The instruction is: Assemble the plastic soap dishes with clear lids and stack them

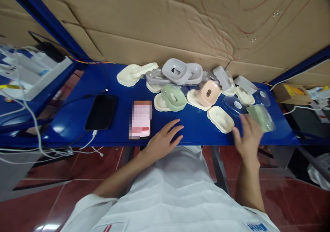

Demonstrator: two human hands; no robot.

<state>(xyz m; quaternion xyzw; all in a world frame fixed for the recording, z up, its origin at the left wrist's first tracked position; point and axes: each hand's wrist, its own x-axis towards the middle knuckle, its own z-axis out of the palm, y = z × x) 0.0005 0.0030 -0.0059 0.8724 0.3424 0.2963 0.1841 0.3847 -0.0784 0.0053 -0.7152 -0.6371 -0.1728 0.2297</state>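
A: Where are the person's 2 hands?

B: Both are at the near edge of the blue table [196, 127]. The left hand [162, 140] lies flat on the bare surface, palm down, fingers slightly spread and holding nothing. It sits just right of a phone with a lit screen [140, 119].

A: And the right hand?

B: The right hand [249, 135] is blurred. Its fingers are apart and extended, not clamped on anything. The fingertips reach the pale green piece in clear wrap [261, 116] at the table's right end; whether they actually touch it cannot be told. A cream tray [220, 119] lies just left of that hand, and a clear lid [233, 105] sits beyond it.

A: What else is on the table?

B: A dark phone [101, 112] with a white cable [89, 142] plugged in lies to the left. Along the back, near the cardboard wall [154, 22], sits a cluster of plastic parts: a green shell [173, 97], a pink shell [208, 93], a grey shell [175, 71] and more cream trays.
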